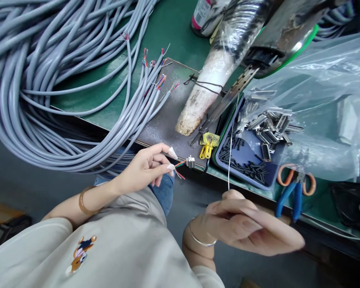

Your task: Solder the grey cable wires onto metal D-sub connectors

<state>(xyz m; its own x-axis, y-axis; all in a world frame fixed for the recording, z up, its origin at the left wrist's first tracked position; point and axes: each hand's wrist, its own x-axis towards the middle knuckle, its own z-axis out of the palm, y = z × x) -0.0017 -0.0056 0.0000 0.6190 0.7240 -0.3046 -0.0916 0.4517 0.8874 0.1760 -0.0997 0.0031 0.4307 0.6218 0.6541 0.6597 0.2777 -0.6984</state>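
Note:
My left hand [151, 166], with white covers on the thumb and a fingertip, is closed on a cable end. Its thin coloured wires [180, 164] fan out, and some reach a small metal connector [190, 161] at the bench edge. To the right and nearer the camera, my right hand [243, 224] pinches the lower end of a thin white wire [229, 160]. That wire runs up to the metal nozzle [240, 86] of a tool in a stand. A yellow clip [208, 146] lies between the connector and a blue tray.
A big bundle of grey cables [63, 52] fills the left. The blue tray [246, 176] holds metal connectors and black sleeves. Pliers [297, 188] lie at its right, under a plastic bag [324, 100]. A wrapped white tube [210, 76] slants over the mat.

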